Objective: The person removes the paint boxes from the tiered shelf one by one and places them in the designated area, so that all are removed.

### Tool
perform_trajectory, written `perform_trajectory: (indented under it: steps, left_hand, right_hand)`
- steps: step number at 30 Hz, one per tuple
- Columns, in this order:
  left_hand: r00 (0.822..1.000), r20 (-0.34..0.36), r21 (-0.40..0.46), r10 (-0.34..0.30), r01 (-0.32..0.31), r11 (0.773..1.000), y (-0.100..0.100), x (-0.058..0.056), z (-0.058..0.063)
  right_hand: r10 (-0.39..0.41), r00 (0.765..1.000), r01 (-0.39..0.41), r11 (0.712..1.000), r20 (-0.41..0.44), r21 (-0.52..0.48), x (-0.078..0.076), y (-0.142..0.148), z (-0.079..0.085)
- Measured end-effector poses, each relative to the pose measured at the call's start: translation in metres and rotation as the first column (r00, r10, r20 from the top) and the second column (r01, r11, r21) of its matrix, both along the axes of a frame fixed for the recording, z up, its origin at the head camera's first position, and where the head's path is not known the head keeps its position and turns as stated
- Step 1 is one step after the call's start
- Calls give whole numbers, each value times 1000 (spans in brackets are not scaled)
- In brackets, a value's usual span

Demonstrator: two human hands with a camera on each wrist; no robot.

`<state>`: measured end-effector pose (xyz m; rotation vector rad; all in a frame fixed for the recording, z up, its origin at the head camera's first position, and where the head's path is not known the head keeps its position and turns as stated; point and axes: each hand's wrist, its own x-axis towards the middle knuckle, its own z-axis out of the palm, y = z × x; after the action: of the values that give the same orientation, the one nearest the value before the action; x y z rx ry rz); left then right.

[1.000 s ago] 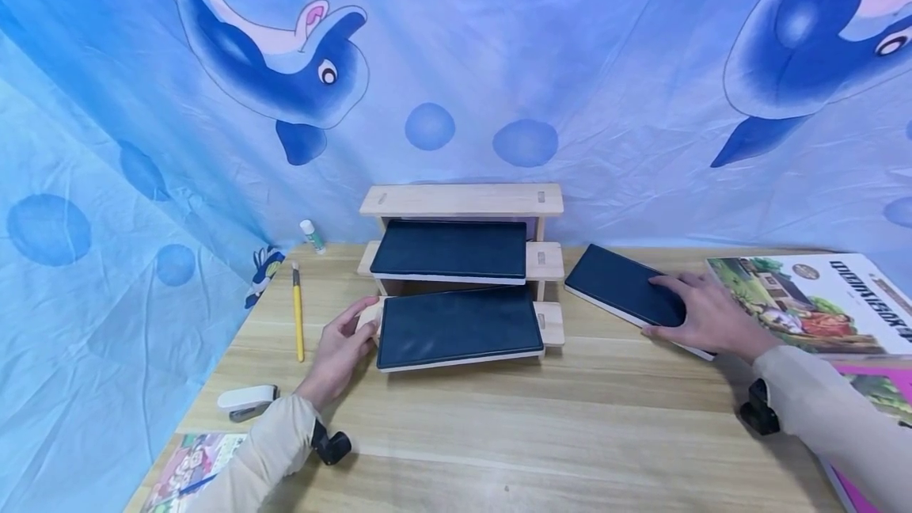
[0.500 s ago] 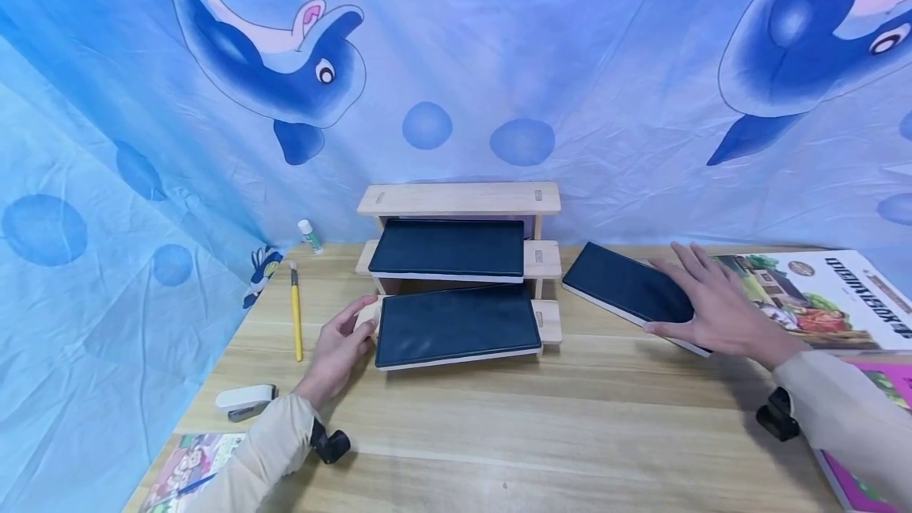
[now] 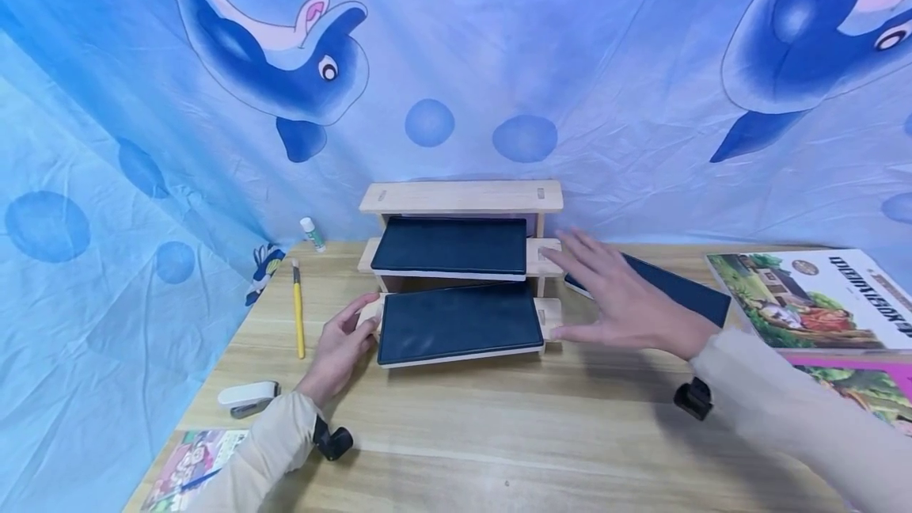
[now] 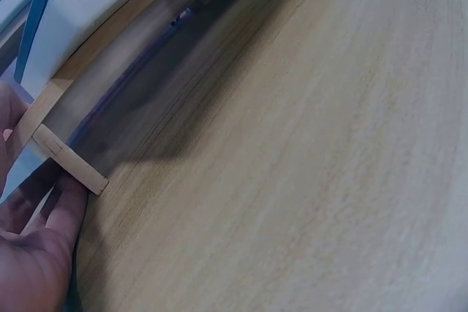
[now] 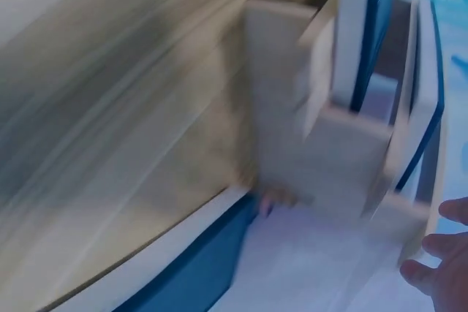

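A pale wooden three-tier rack [image 3: 461,197] stands at the back of the table. Dark blue hardcover notebooks lie on its steps, one on the middle step [image 3: 449,245] and one set slightly askew on the lowest [image 3: 459,324]. My left hand [image 3: 338,351] pinches the left end of the lowest step; the left wrist view shows fingers around the wooden edge [image 4: 69,160]. With fingers spread and holding nothing, my right hand [image 3: 627,295] hovers near the rack's right side. Behind it a third dark blue notebook [image 3: 687,287] lies on the table, partly hidden by that hand.
At the left are a yellow-handled brush [image 3: 298,315], a glue stick [image 3: 312,233], a white stapler [image 3: 248,397] and a small picture booklet with a blue pen [image 3: 199,481]. Picture books [image 3: 819,299] lie at the right. A blue dolphin-print curtain [image 3: 456,62] hangs behind.
My right hand has lifted off the notebook at the right and moved left toward the rack, fingers spread. The left hand keeps its hold on the rack.
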<state>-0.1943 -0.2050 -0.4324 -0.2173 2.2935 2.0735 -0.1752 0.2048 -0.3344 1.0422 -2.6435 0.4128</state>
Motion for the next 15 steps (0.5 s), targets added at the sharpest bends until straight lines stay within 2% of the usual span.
perform_trajectory:
  steps: [6,11,15]
  left_hand:
    - [999,-37,51,-4,6,999,3,1,-2]
    - [999,-33,39,2,-1,999,3,1,-2]
    - [1000,-24,32,-16,17,999,1,1,-1]
  right_hand:
    - [82,997,-82,996,-13,48,-16,-35,4]
    - [96,995,-97,993,10,67,-32,-57,5]
    - [87,996,-89,992,30,93,-44,-69,3]
